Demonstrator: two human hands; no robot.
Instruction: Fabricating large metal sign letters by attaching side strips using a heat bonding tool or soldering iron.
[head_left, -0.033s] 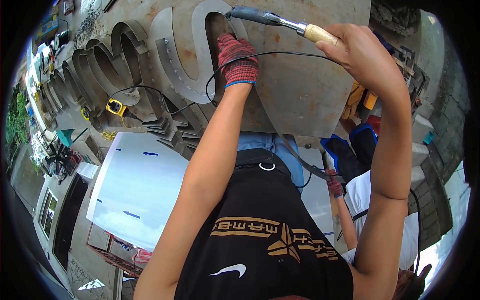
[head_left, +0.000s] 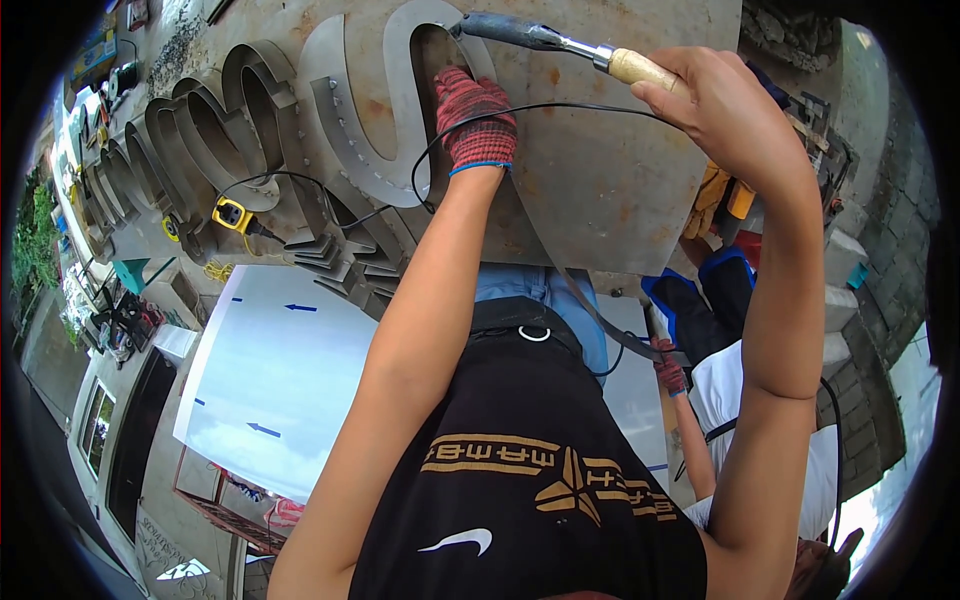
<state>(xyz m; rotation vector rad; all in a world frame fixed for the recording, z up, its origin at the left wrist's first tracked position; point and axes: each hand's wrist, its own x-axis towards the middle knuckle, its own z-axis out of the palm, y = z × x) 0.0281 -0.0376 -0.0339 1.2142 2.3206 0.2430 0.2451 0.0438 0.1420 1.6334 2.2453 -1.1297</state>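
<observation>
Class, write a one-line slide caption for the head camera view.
A gloved left hand steadies a curved metal letter on a steel sheet while the bare right hand holds a wooden-handled tool to it.

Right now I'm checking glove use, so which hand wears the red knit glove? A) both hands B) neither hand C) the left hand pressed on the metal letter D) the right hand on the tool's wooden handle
C: the left hand wears the red knit glove and rests on the curved metal letter, while the right hand grips the soldering tool bare.
</observation>
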